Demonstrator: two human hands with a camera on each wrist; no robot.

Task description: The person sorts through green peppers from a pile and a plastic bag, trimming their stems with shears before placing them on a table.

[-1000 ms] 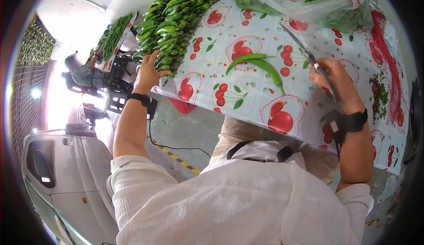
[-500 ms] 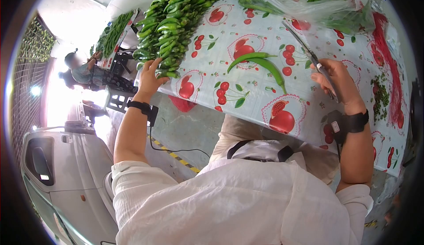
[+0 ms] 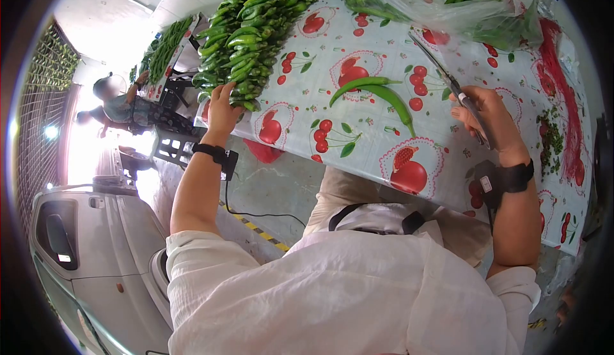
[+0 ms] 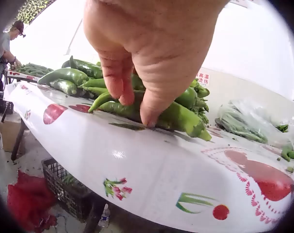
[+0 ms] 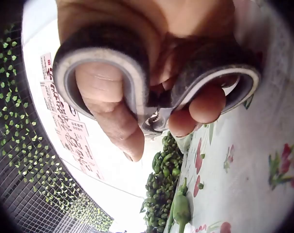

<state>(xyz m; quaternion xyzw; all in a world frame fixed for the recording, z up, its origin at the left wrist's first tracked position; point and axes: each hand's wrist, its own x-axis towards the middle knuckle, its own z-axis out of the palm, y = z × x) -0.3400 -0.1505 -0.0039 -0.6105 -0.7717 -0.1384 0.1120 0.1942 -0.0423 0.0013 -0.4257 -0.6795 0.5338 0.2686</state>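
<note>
My left hand (image 3: 222, 110) is at the near end of a long heap of green peppers (image 3: 246, 41) on the left of the table. In the left wrist view its thumb and fingers pinch a green pepper (image 4: 183, 120) lying on the cloth at the heap's edge; part of that pepper is hidden behind the thumb. My right hand (image 3: 491, 118) holds scissors (image 3: 438, 64), with fingers and thumb through the dark handle loops (image 5: 137, 68). The blades point away, above the cloth. Two green peppers (image 3: 395, 102) lie crossed mid-table, between the hands.
A clear plastic bag (image 3: 441, 16) with more peppers lies at the back. Red string (image 3: 563, 99) and small green scraps (image 3: 550, 141) are on the right of the patterned tablecloth (image 3: 300, 93). Another person (image 3: 125, 102) is at a second table on the left; a crate (image 4: 64, 187) stands below.
My left hand has gone from spread fingers beside the heap to pinching a pepper at its near end, shifting slightly right. The right hand with the scissors stays almost still.
</note>
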